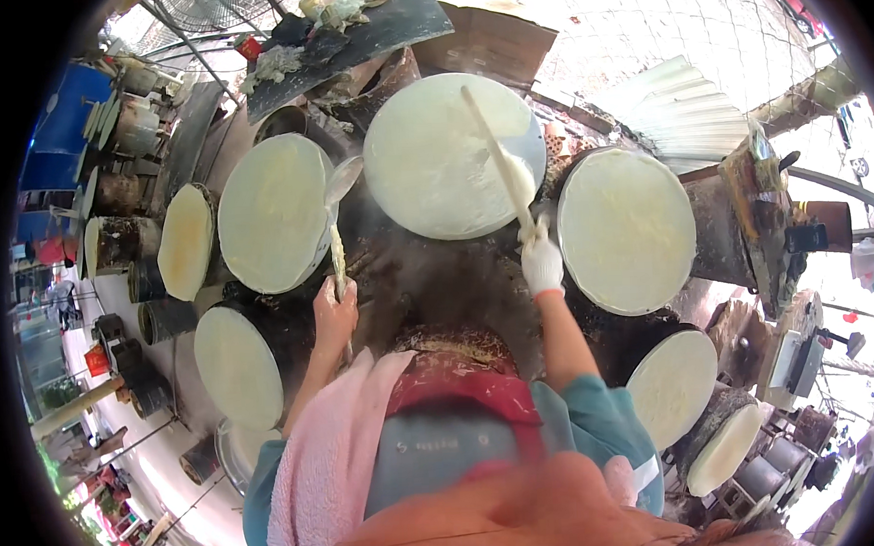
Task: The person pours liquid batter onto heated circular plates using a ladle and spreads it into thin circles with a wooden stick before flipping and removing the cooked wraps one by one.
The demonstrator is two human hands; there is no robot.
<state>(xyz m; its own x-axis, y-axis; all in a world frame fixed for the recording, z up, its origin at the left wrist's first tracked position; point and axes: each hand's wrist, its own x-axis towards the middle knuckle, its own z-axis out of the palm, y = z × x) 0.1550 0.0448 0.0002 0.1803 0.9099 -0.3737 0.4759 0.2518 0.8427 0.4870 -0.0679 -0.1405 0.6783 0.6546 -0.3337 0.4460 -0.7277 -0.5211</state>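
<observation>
My bare left hand [335, 315] is closed around the batter-crusted handle of a ladle [343, 178], whose metal bowl points away from me between two round griddles. My right hand [543, 265], in a white glove, grips one end of a long, flat, pale spreading stick [491, 144]. The stick lies across the far middle griddle [536, 142], over a layer of pale wet batter [419, 158]. Bare grey surface shows along that griddle's right side. A thicker white streak of batter lies beside the stick.
Several more round griddles with pale sheets surround me, among them one at left [273, 213], one at right [627, 232] and one at lower right [672, 390]. Beyond the middle griddle stands a dark board [399, 24] with cloths. A fan [221, 6] is at far left.
</observation>
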